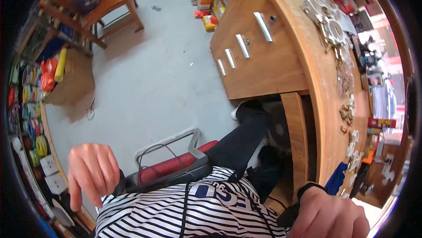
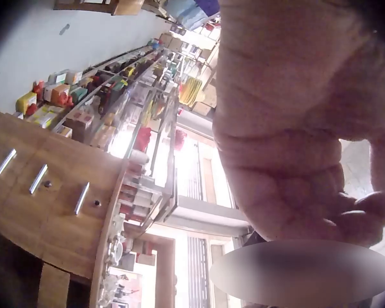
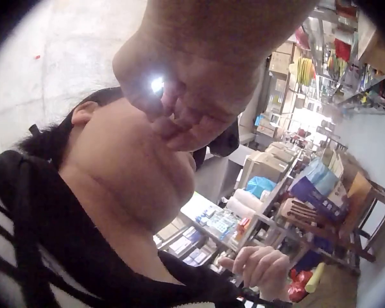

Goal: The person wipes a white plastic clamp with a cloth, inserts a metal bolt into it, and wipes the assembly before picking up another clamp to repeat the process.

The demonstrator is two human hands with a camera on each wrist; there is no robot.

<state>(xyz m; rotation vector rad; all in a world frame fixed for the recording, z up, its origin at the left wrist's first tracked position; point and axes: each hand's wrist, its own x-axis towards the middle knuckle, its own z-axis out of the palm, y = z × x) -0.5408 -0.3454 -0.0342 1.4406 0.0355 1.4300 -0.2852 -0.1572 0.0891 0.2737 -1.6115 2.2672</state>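
Observation:
My left hand (image 1: 93, 174) is raised at the lower left of the head view, its back up and fingers loosely bent down. In the left wrist view the left hand (image 2: 289, 141) shows its palm, thumb tip close to the curled fingers, with no object visible in it. At the head view's lower right, beside the bench, is my right hand (image 1: 329, 214), knuckles up, fingertips hidden. The right wrist view shows the right hand (image 3: 199, 70) loosely curled before the person's chin and neck; no held object shows. The striped shirt (image 1: 176, 209) lies between both hands.
A wooden bench (image 1: 294, 31) carries brass and white fittings along the right. A red-padded chair part (image 1: 167, 170) is by the lap. Stocked shelves (image 1: 33, 119) line the left; a wooden chair (image 1: 112, 0) and a cardboard box (image 1: 77, 77) stand on the floor.

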